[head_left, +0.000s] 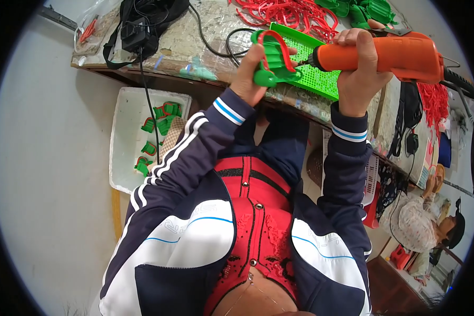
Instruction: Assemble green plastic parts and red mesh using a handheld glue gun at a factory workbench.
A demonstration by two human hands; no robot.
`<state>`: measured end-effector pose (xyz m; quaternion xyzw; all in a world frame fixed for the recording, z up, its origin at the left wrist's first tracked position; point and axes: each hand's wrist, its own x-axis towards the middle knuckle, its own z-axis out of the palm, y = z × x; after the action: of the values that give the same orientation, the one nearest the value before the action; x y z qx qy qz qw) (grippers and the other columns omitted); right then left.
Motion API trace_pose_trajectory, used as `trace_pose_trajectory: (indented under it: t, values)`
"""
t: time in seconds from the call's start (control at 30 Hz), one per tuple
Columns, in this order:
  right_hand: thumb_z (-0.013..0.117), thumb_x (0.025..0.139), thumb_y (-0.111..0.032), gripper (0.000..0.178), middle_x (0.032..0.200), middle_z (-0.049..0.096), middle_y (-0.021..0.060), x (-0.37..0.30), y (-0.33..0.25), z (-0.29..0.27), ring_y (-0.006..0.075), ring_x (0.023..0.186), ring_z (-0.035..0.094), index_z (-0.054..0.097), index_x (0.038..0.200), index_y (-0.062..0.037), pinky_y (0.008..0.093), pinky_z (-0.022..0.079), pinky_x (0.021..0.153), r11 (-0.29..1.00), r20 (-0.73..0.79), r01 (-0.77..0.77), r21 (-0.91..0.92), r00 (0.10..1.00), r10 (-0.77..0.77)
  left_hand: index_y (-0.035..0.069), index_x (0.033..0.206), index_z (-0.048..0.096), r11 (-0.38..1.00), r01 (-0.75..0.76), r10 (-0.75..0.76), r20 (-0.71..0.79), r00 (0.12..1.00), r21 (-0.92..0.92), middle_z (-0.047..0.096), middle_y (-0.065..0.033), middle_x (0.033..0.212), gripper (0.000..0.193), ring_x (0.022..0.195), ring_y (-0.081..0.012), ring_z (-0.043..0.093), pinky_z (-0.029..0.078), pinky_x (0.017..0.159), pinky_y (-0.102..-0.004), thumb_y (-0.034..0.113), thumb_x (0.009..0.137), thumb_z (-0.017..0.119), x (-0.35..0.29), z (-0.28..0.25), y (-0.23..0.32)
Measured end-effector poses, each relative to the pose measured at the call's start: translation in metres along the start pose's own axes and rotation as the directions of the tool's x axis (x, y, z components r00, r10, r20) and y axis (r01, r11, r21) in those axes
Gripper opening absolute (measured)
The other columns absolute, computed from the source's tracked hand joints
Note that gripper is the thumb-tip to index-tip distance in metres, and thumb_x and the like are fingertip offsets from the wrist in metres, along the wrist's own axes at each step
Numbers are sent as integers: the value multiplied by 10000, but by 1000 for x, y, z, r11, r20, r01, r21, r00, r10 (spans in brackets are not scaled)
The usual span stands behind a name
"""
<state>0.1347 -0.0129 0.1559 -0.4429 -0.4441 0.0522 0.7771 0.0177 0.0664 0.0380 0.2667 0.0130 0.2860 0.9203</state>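
Note:
Between the fingers of my left hand (249,79) is a curved green plastic part (276,55) with a red strip along its edge. My right hand (359,71) is wrapped round an orange electric screwdriver (387,55), its black nose pointing left at the green part. The tip reaches close to the part's right side; whether it touches a screw there I cannot tell. Behind the part, on the bench, lies a bright green perforated tray (318,81).
Red strips (295,16) and more green parts (361,10) heap at the bench's back. A black power adapter (137,36) and cable lie at left. Below stands a white foam box (129,113) holding several finished-looking green-and-red parts (166,118). Another person (418,221) sits at far right.

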Motion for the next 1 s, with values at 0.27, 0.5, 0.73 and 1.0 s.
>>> trace_pose_trajectory:
  t: [0.27,0.5,0.73,1.0]
  values:
    - [609,837,-103,329,713,525,90,12,7,-4,212,673,534,434,1089,19,387,473,697,988,-97,-40,146,994,55,-22,1245,453,999,39,-39,10,999,33,572,-193,1161,715,1019,-277,602,489,898,-410,552,835,569,-3,2,13]
    - [620,834,-107,356,714,530,92,14,6,2,213,673,535,422,1095,31,392,472,694,992,-52,-19,128,998,26,-24,1239,451,997,70,-69,-9,998,40,576,-198,1144,735,1028,-288,600,499,892,-416,575,829,565,7,-1,10]
    - [593,852,-111,343,709,538,94,21,-9,-1,214,676,542,413,1098,46,386,466,706,992,67,-73,106,996,66,5,1228,471,999,34,-29,-108,994,40,577,-196,1143,775,1022,-292,599,482,910,-424,635,789,572,15,-13,13]
    - [592,843,-54,283,717,566,107,21,11,-13,214,667,571,449,1059,60,371,486,708,998,17,-66,-2,998,66,20,1201,499,1000,22,-24,-107,994,-15,573,-201,1165,762,1021,-314,599,478,917,-424,658,787,548,11,-18,16]
